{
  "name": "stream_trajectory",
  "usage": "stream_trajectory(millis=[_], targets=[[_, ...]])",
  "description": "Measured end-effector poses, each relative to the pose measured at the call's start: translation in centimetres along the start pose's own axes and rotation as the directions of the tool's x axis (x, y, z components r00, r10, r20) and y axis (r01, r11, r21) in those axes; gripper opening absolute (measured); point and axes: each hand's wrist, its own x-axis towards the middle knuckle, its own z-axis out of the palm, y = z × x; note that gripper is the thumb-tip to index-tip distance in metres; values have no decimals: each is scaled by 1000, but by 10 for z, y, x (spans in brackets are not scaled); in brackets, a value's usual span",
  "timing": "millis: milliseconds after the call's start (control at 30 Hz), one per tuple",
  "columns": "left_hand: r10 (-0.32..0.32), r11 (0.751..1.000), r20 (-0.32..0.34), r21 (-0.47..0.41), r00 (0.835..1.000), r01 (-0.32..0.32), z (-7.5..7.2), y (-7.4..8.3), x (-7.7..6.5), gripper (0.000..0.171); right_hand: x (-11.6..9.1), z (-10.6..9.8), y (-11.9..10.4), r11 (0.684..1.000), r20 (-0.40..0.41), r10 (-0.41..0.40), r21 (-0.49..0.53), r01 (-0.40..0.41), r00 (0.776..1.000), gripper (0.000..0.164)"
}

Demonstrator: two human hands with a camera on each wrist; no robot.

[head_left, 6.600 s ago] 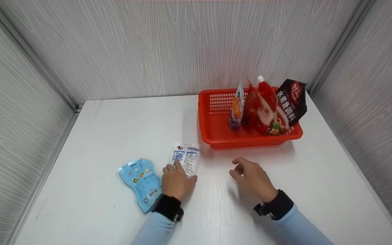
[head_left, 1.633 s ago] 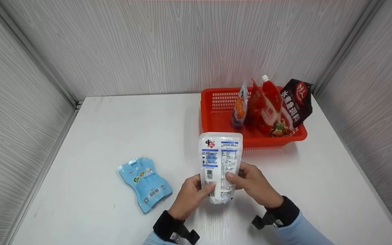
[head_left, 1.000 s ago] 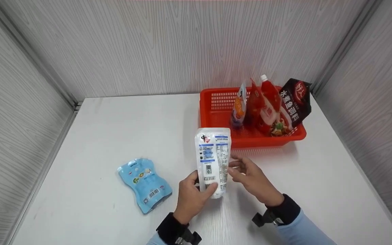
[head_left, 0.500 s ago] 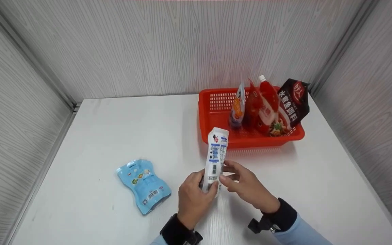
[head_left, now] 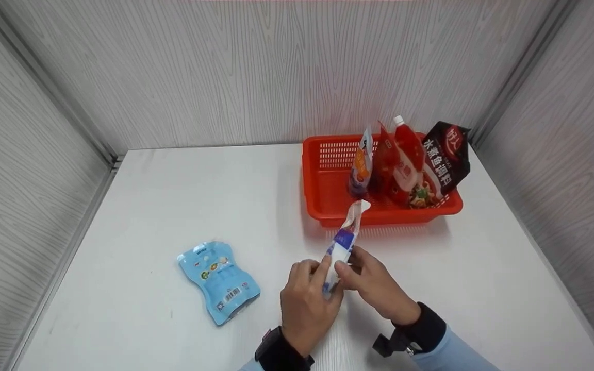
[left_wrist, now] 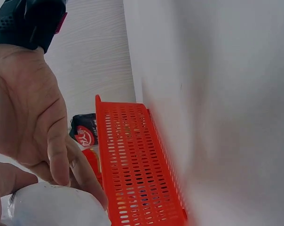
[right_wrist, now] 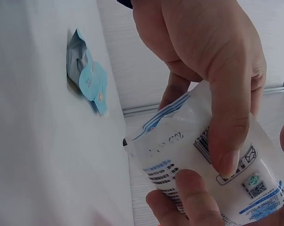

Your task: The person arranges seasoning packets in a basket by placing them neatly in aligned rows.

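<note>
Both hands hold a white food pouch with blue print, turned nearly edge-on in the head view, its top seal tilting right and away. My left hand grips the lower part from the left; in the right wrist view its thumb presses on the barcode side. From the right, my right hand pinches the pouch's side between thumb and fingers. In the left wrist view my right hand reaches down to the white pouch. A light blue pouch lies flat on the table to the left.
A red plastic basket stands behind the hands at the right. Inside, an orange-and-purple pouch, a red pouch, a white-capped red spout pouch and a black seasoning pouch stand upright or lean. Grey panels enclose the table.
The white pouch, first lying under my left hand, has been lifted and held facing up in both hands. Since then it has turned edge-on, its top tilting right. Basket and blue pouch stay put.
</note>
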Motion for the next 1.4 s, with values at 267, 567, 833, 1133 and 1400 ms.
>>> stream_trajectory(millis=[267, 567, 833, 1133, 1400], targets=[[75, 997, 91, -27, 993, -73, 1, -1, -3, 54, 10, -6, 24, 998, -85, 47, 46, -44, 995, 60], [34, 987, 280, -158, 959, 11, -10, -7, 2, 76, 6, -10, 25, 996, -108, 44, 86, -35, 993, 39], [-162, 874, 379, -373, 911, 310, -18, -29, 20, 66, 3, -17, 16, 992, -43, 66, 112, -61, 997, 38], [-102, 479, 697, -591, 710, 649, -13, -39, 20, 57, -1, -17, 13, 981, 3, 81, 174, -80, 997, 45], [-64, 434, 740, -583, 669, 687, -17, -37, 17, 39, -4, -19, 12, 982, 99, 75, 165, -91, 992, 52]])
